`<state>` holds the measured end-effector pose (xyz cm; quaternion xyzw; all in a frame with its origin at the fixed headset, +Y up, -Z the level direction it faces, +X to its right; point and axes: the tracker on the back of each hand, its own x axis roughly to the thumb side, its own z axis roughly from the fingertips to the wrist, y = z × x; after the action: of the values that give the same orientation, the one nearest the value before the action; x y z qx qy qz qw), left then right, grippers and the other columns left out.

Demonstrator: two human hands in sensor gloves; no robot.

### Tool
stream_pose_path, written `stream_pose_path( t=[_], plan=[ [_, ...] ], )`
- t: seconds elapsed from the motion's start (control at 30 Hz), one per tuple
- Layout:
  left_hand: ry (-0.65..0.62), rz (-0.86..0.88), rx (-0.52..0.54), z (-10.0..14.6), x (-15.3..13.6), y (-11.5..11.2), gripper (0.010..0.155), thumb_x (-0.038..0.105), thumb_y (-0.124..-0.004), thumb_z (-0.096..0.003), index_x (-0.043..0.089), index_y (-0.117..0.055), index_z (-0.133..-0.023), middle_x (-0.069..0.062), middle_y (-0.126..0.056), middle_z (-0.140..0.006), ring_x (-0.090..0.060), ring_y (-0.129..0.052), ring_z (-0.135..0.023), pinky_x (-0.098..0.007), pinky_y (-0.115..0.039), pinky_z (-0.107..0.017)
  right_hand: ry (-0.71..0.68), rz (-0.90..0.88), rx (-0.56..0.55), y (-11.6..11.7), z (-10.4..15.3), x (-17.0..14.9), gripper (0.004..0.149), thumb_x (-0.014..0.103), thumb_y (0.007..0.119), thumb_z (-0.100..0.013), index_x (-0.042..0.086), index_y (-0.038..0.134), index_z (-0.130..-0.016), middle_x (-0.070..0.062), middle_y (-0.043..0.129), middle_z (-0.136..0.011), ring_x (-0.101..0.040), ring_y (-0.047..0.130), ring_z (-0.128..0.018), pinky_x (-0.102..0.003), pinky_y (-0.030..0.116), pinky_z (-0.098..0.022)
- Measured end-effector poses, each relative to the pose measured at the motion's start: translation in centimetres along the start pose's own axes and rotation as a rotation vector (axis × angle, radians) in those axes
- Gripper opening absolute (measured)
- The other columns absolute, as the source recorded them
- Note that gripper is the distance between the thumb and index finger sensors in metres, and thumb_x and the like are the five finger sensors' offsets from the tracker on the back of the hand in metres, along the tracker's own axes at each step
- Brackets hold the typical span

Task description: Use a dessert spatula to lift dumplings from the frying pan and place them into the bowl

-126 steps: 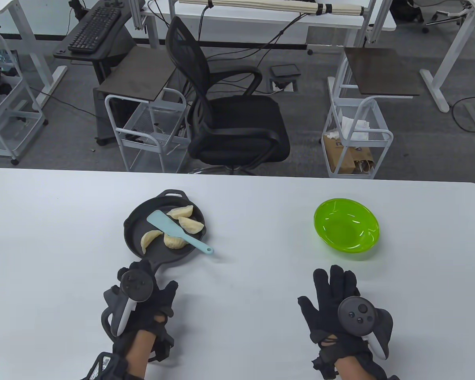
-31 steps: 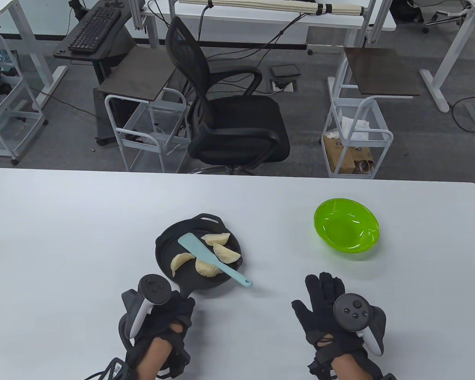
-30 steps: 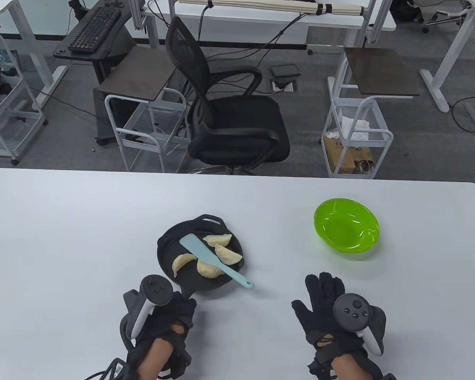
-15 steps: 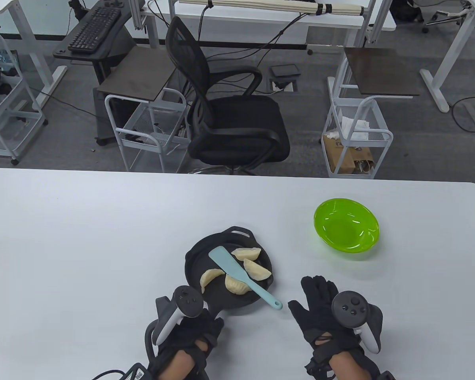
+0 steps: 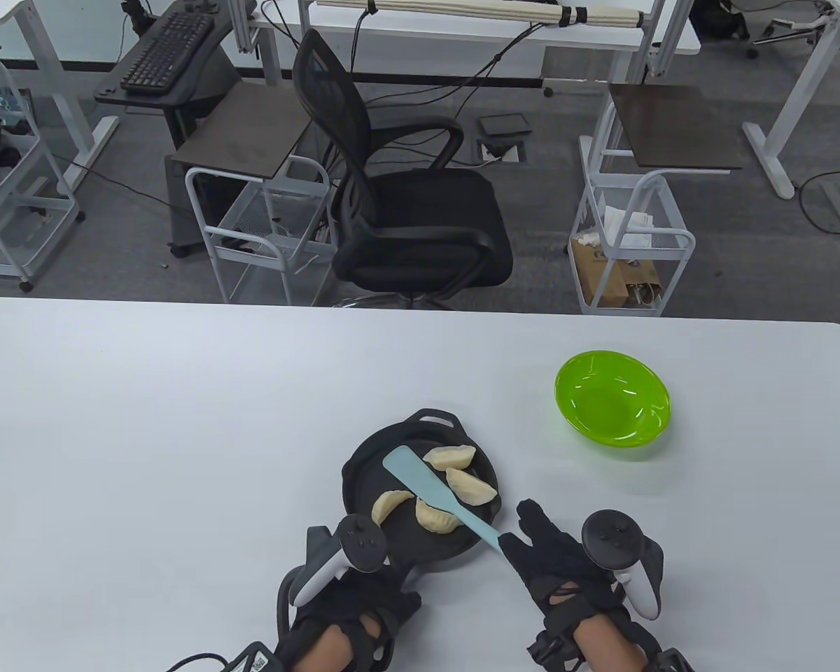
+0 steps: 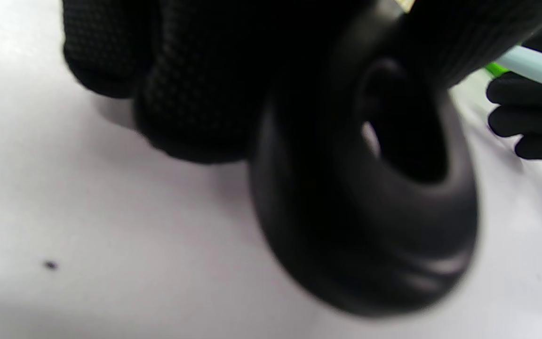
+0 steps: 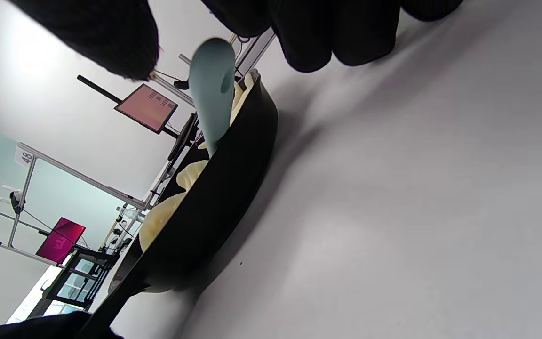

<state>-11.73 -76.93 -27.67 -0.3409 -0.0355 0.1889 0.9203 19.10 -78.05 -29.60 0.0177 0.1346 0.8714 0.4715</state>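
Observation:
A black frying pan (image 5: 364, 469) sits near the table's front, holding several pale dumplings (image 5: 449, 457). My left hand (image 5: 353, 609) grips the pan's handle; in the left wrist view its fingers (image 6: 195, 94) curl round the handle just above the handle's loop end (image 6: 370, 226). A light blue dessert spatula (image 5: 420, 483) lies across the dumplings, its handle sticking out over the pan's right rim. My right hand (image 5: 532, 542) is at that handle's tip. In the right wrist view the handle end (image 7: 212, 89) lies between thumb and fingers with gaps either side. The green bowl (image 5: 612, 408) stands to the back right.
The white table (image 5: 147, 420) stretches wide to the left and behind the pan. Beyond its far edge are a black office chair (image 5: 406, 210), wire carts and desks, all off the table.
My left hand has dragged the pan with dumplings and spatula rightward and nearer to me. My right hand has moved left and its thumb and fingers now flank the spatula handle's tip.

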Motion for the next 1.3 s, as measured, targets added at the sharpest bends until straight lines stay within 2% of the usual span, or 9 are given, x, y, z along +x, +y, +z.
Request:
stream_pose_path(
  t=[0.3, 0.47, 0.6, 0.73, 1.0, 1.17, 1.3],
  plan=[
    [-0.026, -0.022, -0.068, -0.5, 0.1, -0.7, 0.063, 0.066, -0.078, -0.0454, 0.022, -0.073, -0.089, 0.005, -0.107, -0.054, -0.021, -0.105, -0.036, -0.049, -0.081, -0.05, -0.026, 0.106, -0.015, 0.4, -0.7, 0.3, 0.064, 0.044, 0.076, -0.058, 0.007, 0.054, -0.106, -0.022, 0.079, -0.093, -0.047, 0.078, -0.079, -0.062, 0.056, -0.068],
    [-0.026, -0.019, -0.078, -0.5, 0.1, -0.7, 0.063, 0.067, -0.077, -0.0456, 0.022, -0.071, -0.091, 0.005, -0.107, -0.057, -0.021, -0.105, -0.039, -0.048, -0.08, -0.05, -0.037, 0.197, -0.015, 0.9, -0.8, 0.9, 0.068, 0.044, 0.082, -0.056, 0.006, 0.054, -0.105, -0.016, 0.087, -0.082, -0.042, 0.085, -0.067, -0.06, 0.061, -0.065],
    [-0.025, -0.017, -0.077, -0.6, 0.1, -0.7, 0.065, 0.067, -0.077, -0.0453, 0.022, -0.071, -0.091, 0.005, -0.107, -0.057, -0.021, -0.105, -0.039, -0.048, -0.08, -0.049, -0.036, 0.244, -0.067, 0.8, -0.6, 1.3, 0.065, 0.04, 0.086, -0.055, 0.006, 0.059, -0.104, -0.016, 0.088, -0.078, -0.041, 0.085, -0.063, -0.063, 0.06, -0.065],
    [-0.026, -0.013, -0.068, -0.4, 0.1, -0.6, 0.068, 0.068, -0.076, -0.0453, 0.022, -0.07, -0.095, 0.005, -0.106, -0.06, -0.022, -0.105, -0.043, -0.05, -0.079, -0.051, -0.096, 0.372, -0.148, -0.3, 0.0, 2.7, 0.056, 0.035, 0.086, -0.054, 0.008, 0.069, -0.1, -0.017, 0.087, -0.08, -0.042, 0.083, -0.066, -0.066, 0.057, -0.066],
    [-0.02, -0.025, -0.066, -0.5, 0.1, -0.6, 0.069, 0.069, -0.074, -0.0454, 0.022, -0.068, -0.096, 0.006, -0.105, -0.06, -0.022, -0.104, -0.045, -0.05, -0.078, -0.052, -0.23, 0.563, -0.311, -2.6, 2.5, 5.3, 0.051, 0.029, 0.086, -0.052, 0.01, 0.073, -0.098, -0.014, 0.086, -0.084, -0.044, 0.083, -0.073, -0.066, 0.058, -0.066],
    [-0.012, -0.029, -0.069, -0.4, 0.1, -0.6, 0.069, 0.069, -0.073, -0.0456, 0.023, -0.068, -0.097, 0.007, -0.105, -0.06, -0.022, -0.104, -0.046, -0.049, -0.078, -0.052, -0.29, 0.576, -0.357, -4.7, 4.0, 5.7, 0.049, 0.026, 0.088, -0.051, 0.011, 0.076, -0.096, -0.015, 0.088, -0.087, -0.045, 0.086, -0.074, -0.066, 0.061, -0.065],
    [-0.008, -0.029, -0.072, -0.5, 0.1, -0.6, 0.069, 0.07, -0.072, -0.0456, 0.024, -0.067, -0.097, 0.007, -0.105, -0.06, -0.022, -0.104, -0.046, -0.049, -0.078, -0.052, -0.31, 0.581, -0.33, -6.0, 4.8, 5.5, 0.047, 0.026, 0.089, -0.052, 0.013, 0.077, -0.095, -0.014, 0.088, -0.088, -0.044, 0.084, -0.076, -0.067, 0.059, -0.066]
  ],
)
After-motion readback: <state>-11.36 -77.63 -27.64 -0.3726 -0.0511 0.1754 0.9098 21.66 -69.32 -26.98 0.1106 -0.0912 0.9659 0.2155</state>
